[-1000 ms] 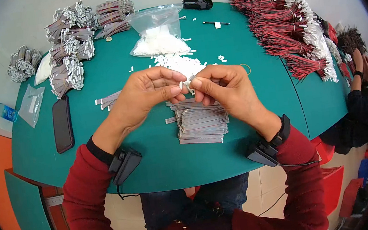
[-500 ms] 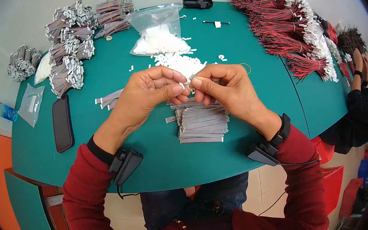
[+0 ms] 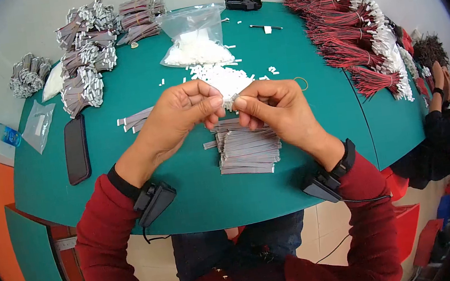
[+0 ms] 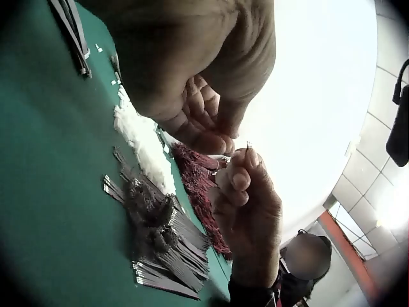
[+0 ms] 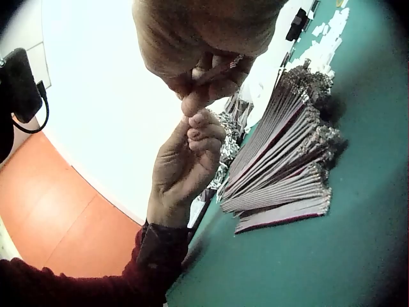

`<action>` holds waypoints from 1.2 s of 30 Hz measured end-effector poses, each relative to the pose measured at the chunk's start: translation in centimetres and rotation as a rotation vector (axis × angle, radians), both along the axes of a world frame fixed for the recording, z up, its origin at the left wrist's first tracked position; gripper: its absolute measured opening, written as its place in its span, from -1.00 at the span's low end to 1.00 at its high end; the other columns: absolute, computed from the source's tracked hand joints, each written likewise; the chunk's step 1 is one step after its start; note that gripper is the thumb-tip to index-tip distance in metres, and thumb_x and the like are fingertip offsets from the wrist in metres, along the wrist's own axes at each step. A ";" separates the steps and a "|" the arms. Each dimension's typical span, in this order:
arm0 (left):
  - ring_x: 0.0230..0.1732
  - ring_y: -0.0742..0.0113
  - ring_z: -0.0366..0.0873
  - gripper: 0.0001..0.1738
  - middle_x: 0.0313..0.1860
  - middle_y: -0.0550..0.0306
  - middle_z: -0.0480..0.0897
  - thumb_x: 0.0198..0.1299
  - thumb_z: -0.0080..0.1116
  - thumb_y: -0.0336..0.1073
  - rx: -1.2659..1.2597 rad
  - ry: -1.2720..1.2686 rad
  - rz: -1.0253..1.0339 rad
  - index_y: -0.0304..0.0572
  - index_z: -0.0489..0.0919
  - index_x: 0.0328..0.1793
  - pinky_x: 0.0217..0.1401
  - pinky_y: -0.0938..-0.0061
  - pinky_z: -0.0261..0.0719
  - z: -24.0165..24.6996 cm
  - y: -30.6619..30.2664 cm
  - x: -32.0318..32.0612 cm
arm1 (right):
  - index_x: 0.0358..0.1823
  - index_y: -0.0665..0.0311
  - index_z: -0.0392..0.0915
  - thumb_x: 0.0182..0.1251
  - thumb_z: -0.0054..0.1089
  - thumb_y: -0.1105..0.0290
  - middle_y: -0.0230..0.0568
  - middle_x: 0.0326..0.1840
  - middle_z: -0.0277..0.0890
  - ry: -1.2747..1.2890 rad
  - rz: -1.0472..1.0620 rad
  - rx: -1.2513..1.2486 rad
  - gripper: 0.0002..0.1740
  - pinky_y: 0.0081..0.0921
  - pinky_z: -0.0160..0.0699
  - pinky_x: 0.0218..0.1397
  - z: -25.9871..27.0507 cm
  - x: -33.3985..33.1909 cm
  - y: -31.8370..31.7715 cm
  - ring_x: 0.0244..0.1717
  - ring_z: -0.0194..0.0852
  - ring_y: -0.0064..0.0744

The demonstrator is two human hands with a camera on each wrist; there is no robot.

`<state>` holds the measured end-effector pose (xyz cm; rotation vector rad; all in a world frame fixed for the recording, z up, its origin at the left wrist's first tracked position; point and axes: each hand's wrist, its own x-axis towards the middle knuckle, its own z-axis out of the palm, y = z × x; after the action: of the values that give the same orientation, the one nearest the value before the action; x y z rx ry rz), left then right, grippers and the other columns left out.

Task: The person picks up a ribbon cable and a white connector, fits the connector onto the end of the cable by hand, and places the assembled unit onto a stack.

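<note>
In the head view, my left hand [image 3: 169, 113] and right hand [image 3: 288, 111] meet above the table, their fingertips close together. Right thumb and index finger pinch a short grey ribbon cable [image 5: 220, 69], whose metal-tipped end [image 4: 248, 146] sticks out in the left wrist view. The left thumb and index finger are pinched on a small white connector housing, now covered by the fingertips. Just below the hands lies a stack of grey ribbon cables [image 3: 248, 151]. Behind the fingers spreads a loose heap of white connector housings [image 3: 217, 76].
A clear bag [image 3: 195, 52] of housings stands behind the heap. Bundled grey cables [image 3: 82, 84] line the back left, red-and-black wire bundles [image 3: 346, 32] the right. A phone [image 3: 76, 149], a bottle [image 3: 3, 132] and a few cables [image 3: 134, 120] lie at left. Another person [image 3: 438, 133] sits at far right.
My left fingertips have drawn slightly left, widening the gap to the right ones. The white housing seen at the left thumb tip is now hidden. The right hand holds almost still.
</note>
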<state>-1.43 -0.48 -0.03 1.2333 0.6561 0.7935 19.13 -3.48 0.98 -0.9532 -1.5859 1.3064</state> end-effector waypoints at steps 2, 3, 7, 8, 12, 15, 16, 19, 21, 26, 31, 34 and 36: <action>-0.36 0.55 0.43 -0.81 -0.36 0.23 0.55 0.23 0.14 -0.28 -0.034 -0.025 -0.028 -0.26 0.52 -0.16 -0.25 0.64 0.42 -0.1 0.0 0.0 | -0.33 0.38 0.58 0.31 0.11 0.42 -0.40 -0.54 0.52 -0.003 0.011 -0.005 -0.84 -0.74 0.37 -0.48 0.0 0.0 0.0 -0.54 0.37 -0.73; -0.35 0.54 0.43 -0.81 -0.35 0.23 0.54 0.24 0.13 -0.27 -0.041 -0.037 -0.041 -0.26 0.51 -0.16 -0.25 0.64 0.42 -0.2 0.1 0.0 | -0.34 0.38 0.58 0.31 0.10 0.42 -0.40 -0.55 0.52 -0.005 0.020 -0.005 -0.84 -0.74 0.37 -0.48 0.0 0.0 0.0 -0.54 0.37 -0.73; -0.33 0.54 0.44 -0.82 -0.34 0.24 0.52 0.26 0.10 -0.27 -0.070 -0.118 -0.071 -0.24 0.50 -0.15 -0.24 0.65 0.42 -0.6 0.2 0.1 | -0.37 0.37 0.58 0.31 0.10 0.42 -0.41 -0.56 0.52 -0.047 0.031 -0.004 -0.83 -0.74 0.36 -0.48 0.0 -0.1 0.0 -0.55 0.37 -0.74; -0.32 0.54 0.44 -0.82 -0.34 0.24 0.52 0.26 0.10 -0.28 -0.077 -0.122 -0.076 -0.24 0.50 -0.15 -0.24 0.65 0.42 -0.6 0.2 0.1 | -0.37 0.37 0.58 0.31 0.10 0.42 -0.41 -0.56 0.52 -0.053 0.037 -0.007 -0.83 -0.75 0.36 -0.48 0.0 -0.1 0.0 -0.55 0.37 -0.75; -0.32 0.54 0.44 -0.81 -0.33 0.24 0.52 0.26 0.11 -0.29 -0.103 -0.129 -0.080 -0.27 0.50 -0.12 -0.23 0.65 0.43 -0.2 -0.1 0.1 | -0.37 0.36 0.59 0.30 0.10 0.42 -0.42 -0.56 0.52 -0.070 0.055 -0.030 -0.83 -0.75 0.35 -0.48 0.1 -0.1 -0.1 -0.54 0.37 -0.76; -0.35 0.54 0.43 -0.78 -0.34 0.24 0.53 0.24 0.12 -0.30 -0.109 -0.103 -0.047 -0.28 0.50 -0.07 -0.23 0.68 0.43 0.3 -0.4 0.4 | -0.37 0.36 0.59 0.31 0.10 0.41 -0.42 -0.56 0.52 -0.069 0.063 -0.033 -0.83 -0.75 0.36 -0.48 0.1 -0.1 -0.1 -0.54 0.37 -0.76; -0.36 0.54 0.43 -0.77 -0.34 0.25 0.54 0.23 0.13 -0.31 -0.108 -0.090 -0.033 -0.28 0.50 -0.06 -0.24 0.69 0.43 0.4 -0.5 0.5 | -0.37 0.35 0.59 0.31 0.10 0.41 -0.42 -0.56 0.52 -0.067 0.066 -0.031 -0.83 -0.75 0.36 -0.48 0.0 -0.1 -0.1 -0.54 0.37 -0.76; -0.35 0.52 0.45 -0.74 -0.31 0.21 0.56 0.23 0.13 -0.33 -0.071 -0.074 -0.031 -0.30 0.50 -0.01 -0.21 0.67 0.45 0.0 -0.4 0.3 | -0.36 0.35 0.59 0.31 0.10 0.41 -0.42 -0.56 0.52 -0.054 0.077 -0.034 -0.83 -0.75 0.36 -0.48 0.0 -0.1 -0.1 -0.54 0.38 -0.76; -0.33 0.53 0.46 -0.76 -0.29 0.20 0.57 0.22 0.14 -0.35 -0.007 -0.059 0.002 -0.32 0.52 -0.03 -0.22 0.66 0.46 -0.1 -0.4 0.4 | -0.37 0.35 0.59 0.31 0.10 0.41 -0.42 -0.56 0.52 -0.064 0.078 -0.044 -0.83 -0.75 0.37 -0.47 0.2 -0.1 -0.1 -0.54 0.38 -0.76; -0.29 0.54 0.49 -0.79 -0.23 0.17 0.59 0.19 0.15 -0.41 0.324 0.093 0.111 -0.35 0.55 -0.07 -0.24 0.64 0.49 -0.2 -0.2 0.5 | -0.38 0.35 0.58 0.30 0.11 0.40 -0.42 -0.56 0.52 -0.083 0.067 -0.047 -0.83 -0.75 0.36 -0.48 0.0 0.0 0.1 -0.54 0.38 -0.75; -0.28 0.55 0.49 -0.79 -0.21 0.16 0.60 0.18 0.16 -0.43 0.367 0.077 0.142 -0.35 0.55 -0.07 -0.24 0.65 0.49 -0.4 -0.5 0.7 | -0.39 0.36 0.57 0.30 0.11 0.40 -0.42 -0.56 0.53 -0.081 0.064 -0.056 -0.82 -0.74 0.35 -0.49 0.1 0.0 0.1 -0.55 0.36 -0.75; -0.30 0.56 0.49 -0.79 -0.21 0.16 0.60 0.17 0.16 -0.44 0.328 0.066 0.137 -0.36 0.56 -0.07 -0.26 0.66 0.48 -0.1 -0.6 0.8 | -0.39 0.36 0.57 0.30 0.11 0.41 -0.42 -0.56 0.52 -0.080 0.065 -0.047 -0.83 -0.73 0.35 -0.49 -0.1 0.0 0.2 -0.55 0.37 -0.75; -0.31 0.56 0.49 -0.79 -0.22 0.16 0.60 0.17 0.16 -0.45 0.312 0.076 0.136 -0.36 0.56 -0.07 -0.27 0.67 0.48 0.0 -0.5 0.7 | -0.39 0.36 0.57 0.30 0.11 0.41 -0.42 -0.56 0.52 -0.087 0.061 -0.046 -0.83 -0.73 0.35 -0.49 -0.1 0.0 0.2 -0.55 0.37 -0.75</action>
<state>-0.72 -1.00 -0.06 1.5188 0.7016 0.9932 19.17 -3.25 0.88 -1.0092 -1.6692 1.3654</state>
